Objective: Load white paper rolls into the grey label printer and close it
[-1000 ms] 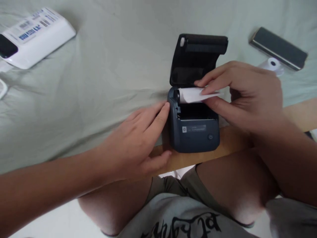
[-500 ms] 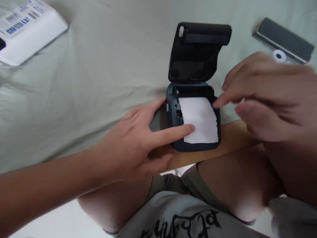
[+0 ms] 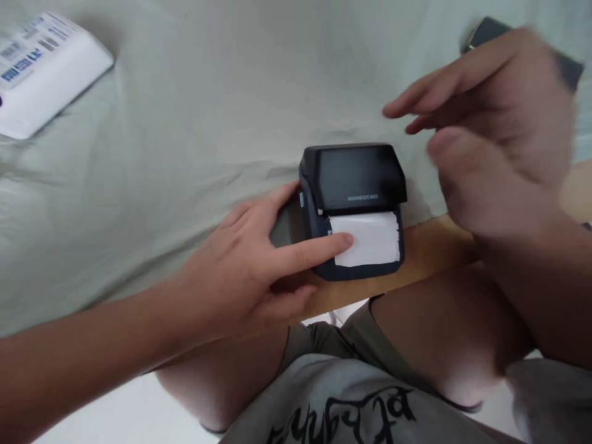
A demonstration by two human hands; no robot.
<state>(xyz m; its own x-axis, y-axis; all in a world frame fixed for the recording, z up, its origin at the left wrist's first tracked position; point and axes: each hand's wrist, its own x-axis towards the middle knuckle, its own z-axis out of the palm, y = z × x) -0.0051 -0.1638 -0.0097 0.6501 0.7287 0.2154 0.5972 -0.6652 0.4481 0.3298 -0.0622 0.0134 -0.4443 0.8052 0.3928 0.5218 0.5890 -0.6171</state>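
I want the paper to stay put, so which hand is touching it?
The left hand, which reaches over the left edge of the white paper and touches it; the right hand is apart.

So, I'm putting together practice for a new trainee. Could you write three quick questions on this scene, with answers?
1. Whose fingertip rests on the paper strip? a) right hand's, b) left hand's, c) both hands'.
2. True or false: the right hand is raised, apart from the portable printer.
3. Fill in: the printer's lid is folded ____, with the strip showing in front of it.

Key: 1. b, the left hand; 2. true; 3. down.
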